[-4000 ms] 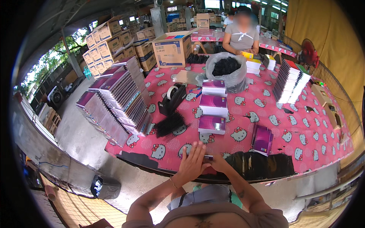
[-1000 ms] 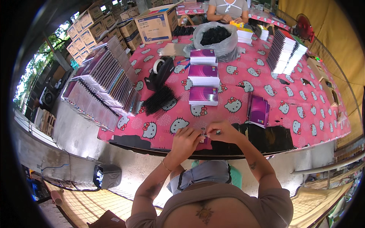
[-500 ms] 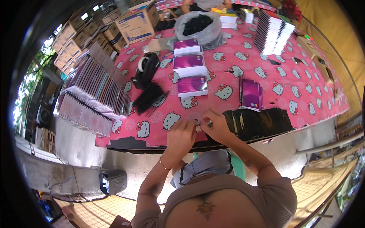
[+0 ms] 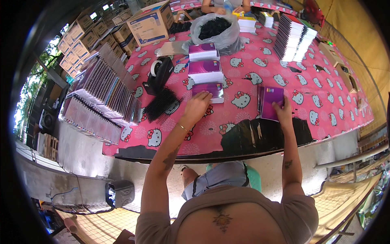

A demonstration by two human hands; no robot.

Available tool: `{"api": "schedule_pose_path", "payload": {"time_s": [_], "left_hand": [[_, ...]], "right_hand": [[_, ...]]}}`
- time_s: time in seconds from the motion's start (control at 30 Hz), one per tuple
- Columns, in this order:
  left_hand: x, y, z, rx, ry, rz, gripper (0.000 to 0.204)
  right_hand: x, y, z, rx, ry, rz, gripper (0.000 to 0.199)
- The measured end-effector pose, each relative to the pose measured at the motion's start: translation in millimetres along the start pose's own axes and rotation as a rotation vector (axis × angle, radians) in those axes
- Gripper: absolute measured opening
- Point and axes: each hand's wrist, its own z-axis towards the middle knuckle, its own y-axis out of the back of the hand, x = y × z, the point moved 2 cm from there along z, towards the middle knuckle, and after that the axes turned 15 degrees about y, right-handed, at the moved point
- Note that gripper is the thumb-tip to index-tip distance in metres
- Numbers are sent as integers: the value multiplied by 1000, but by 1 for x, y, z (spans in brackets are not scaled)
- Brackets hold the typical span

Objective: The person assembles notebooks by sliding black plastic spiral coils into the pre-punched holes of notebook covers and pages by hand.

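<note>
My left hand (image 4: pixel 198 105) lies over the near left part of the closest stack of purple-covered booklets (image 4: pixel 218 96), fingers stretched across its top cover. Two more such stacks, a middle one (image 4: pixel 205 73) and a far one (image 4: pixel 203 51), stand in line behind it. On the right, my right hand (image 4: pixel 284 110) grips the right edge of a small fanned pile of purple covers (image 4: pixel 271 99), thumb on top; its other fingers are partly hidden. A bundle of black plastic binding coils (image 4: pixel 161 106) lies left of the stacks, beside a black tape dispenser (image 4: pixel 161 75).
Spiral-bound notebooks (image 4: pixel 97 93) stand in a big pile at left. Tall notebook stacks (image 4: pixel 289 38) rise at back right. A plastic bag (image 4: pixel 221 34) of black coils and a carton (image 4: pixel 150 24) stand at the back. Across the table, another person's hands (image 4: pixel 221 10) are busy.
My hands were together near the table's front edge, fingers pinched. They have parted: the left reached forward to the nearest booklet stack, the right moved right onto the purple covers.
</note>
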Motion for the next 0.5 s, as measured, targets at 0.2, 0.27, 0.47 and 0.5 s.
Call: {"api": "schedule_pose_path", "payload": {"time_s": [0.2, 0.27, 0.47, 0.5], "left_hand": [[11, 9, -14, -14, -62, 34, 35], [-24, 36, -8, -35, 5, 15, 32], [-74, 53, -68, 39, 81, -110, 31], [-77, 60, -73, -101, 128, -177, 36]], "right_hand": [[25, -17, -2, -145, 324, -639, 73], [60, -25, -9, -52, 583, -255, 73], [79, -135, -80, 378, 198, 654, 60], [76, -147, -85, 405, 55, 797, 56]]}}
